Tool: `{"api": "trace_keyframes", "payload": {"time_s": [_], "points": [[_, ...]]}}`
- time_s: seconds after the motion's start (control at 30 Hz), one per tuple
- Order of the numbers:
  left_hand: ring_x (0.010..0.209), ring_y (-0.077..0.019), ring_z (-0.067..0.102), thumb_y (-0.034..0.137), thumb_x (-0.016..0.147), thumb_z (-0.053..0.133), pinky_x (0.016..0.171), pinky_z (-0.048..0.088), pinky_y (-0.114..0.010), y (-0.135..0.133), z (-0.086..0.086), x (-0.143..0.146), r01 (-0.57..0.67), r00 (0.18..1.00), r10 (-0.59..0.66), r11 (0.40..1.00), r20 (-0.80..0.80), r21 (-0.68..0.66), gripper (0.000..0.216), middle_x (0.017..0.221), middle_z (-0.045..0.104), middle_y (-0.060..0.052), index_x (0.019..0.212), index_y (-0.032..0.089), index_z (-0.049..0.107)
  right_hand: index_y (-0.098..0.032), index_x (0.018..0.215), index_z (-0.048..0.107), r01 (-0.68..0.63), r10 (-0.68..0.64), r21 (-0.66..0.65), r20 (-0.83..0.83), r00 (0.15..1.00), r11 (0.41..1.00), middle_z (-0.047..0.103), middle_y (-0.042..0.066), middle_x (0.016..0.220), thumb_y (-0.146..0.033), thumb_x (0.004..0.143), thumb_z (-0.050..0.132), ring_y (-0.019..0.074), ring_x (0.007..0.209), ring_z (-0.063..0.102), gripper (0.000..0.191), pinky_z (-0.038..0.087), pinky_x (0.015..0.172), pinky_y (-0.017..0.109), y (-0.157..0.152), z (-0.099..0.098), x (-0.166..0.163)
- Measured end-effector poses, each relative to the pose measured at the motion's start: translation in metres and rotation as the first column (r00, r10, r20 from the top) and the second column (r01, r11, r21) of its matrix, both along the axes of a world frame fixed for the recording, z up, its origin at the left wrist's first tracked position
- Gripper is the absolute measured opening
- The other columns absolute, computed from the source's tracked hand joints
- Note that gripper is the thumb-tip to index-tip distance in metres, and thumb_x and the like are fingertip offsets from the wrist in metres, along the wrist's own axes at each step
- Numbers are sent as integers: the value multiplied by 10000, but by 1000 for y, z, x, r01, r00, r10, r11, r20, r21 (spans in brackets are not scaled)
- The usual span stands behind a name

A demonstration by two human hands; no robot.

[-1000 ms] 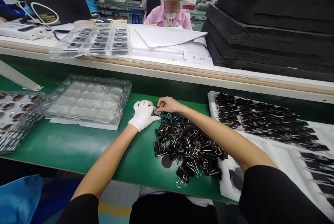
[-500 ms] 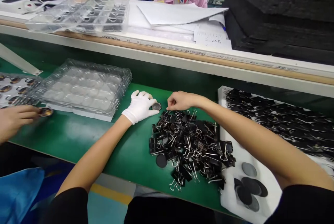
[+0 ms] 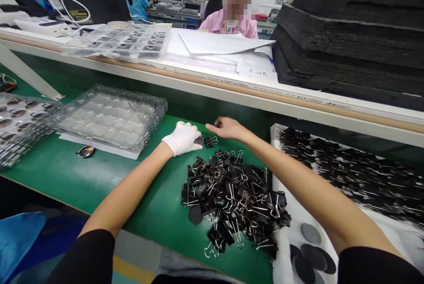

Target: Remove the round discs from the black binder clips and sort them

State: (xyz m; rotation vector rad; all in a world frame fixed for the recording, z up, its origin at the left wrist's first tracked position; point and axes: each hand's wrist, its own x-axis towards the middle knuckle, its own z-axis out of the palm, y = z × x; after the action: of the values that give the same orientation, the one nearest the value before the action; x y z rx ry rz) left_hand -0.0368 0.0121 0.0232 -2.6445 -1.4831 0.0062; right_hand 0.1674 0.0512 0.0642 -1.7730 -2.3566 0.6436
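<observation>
My left hand (image 3: 183,137), in a white glove, rests on the green bench with its fingers curled on a small dark round disc (image 3: 199,141). A black binder clip (image 3: 210,141) lies right against the disc. My bare right hand (image 3: 228,127) hovers just above and behind that clip, its index finger stretched to the left and nothing visibly held. A loose pile of black binder clips (image 3: 233,193) lies under my right forearm.
A stack of clear blister trays (image 3: 112,118) sits left of my hands, with filled trays (image 3: 20,118) further left and one round part (image 3: 85,151) loose on the bench. A white pad (image 3: 338,213) at right carries clipped pieces and dark discs (image 3: 310,233). A person in pink sits across.
Another person's hand at the left has left a round part on the bench and withdrawn. My right hand has moved from the pile's edge to above the disc, where a clip now lies.
</observation>
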Motion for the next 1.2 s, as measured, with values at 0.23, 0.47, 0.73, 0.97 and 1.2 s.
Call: {"api": "trace_keyframes", "payload": {"time_s": [0.23, 0.47, 0.73, 0.97, 1.2], "points": [[1003, -352, 638, 591, 917, 603, 827, 393, -449, -4, 7, 2, 46, 993, -42, 999, -111, 28, 472, 1065, 696, -172, 1074, 168, 739, -262, 1488, 448, 121, -112, 109, -90, 990, 987, 421, 181, 1505, -657, 1020, 202, 421, 1434, 321, 660, 247, 1143, 692, 13, -36, -49], [902, -322, 661, 619, 853, 644, 759, 387, -413, 1, 1, -3, 126, 990, -125, 992, -72, 20, 470, 924, 698, -147, 932, 163, 732, -274, 1549, 373, 98, -79, 139, -139, 987, 985, 348, 168, 1571, -589, 1043, 108, 365, 1492, 221, 652, 207, 1162, 700, 17, -60, -43], [830, -287, 667, 581, 815, 646, 706, 365, -364, 2, 0, 0, 144, 990, -144, 990, 9, -8, 417, 860, 691, -110, 859, 175, 729, -306, 1373, 529, 182, -145, 179, -203, 968, 967, 476, 133, 1441, -527, 1034, 85, 322, 1421, 318, 600, 244, 1155, 666, 19, -70, -35], [878, -303, 660, 600, 862, 617, 732, 372, -367, 6, -3, 7, 154, 988, -154, 988, -1, -1, 465, 902, 686, -124, 962, 159, 728, -286, 1355, 533, 215, -175, 194, -206, 963, 957, 486, 133, 1423, -492, 1038, 101, 324, 1398, 350, 574, 273, 1154, 639, 20, -72, -33], [914, -315, 645, 602, 898, 577, 775, 389, -385, 5, -4, 12, 125, 992, -125, 992, -12, -21, 495, 946, 673, -139, 997, 136, 712, -279, 1308, 553, 210, -165, 238, -196, 967, 948, 505, 149, 1359, -478, 1047, 128, 348, 1334, 389, 536, 318, 1103, 676, 19, -73, -33]]}}
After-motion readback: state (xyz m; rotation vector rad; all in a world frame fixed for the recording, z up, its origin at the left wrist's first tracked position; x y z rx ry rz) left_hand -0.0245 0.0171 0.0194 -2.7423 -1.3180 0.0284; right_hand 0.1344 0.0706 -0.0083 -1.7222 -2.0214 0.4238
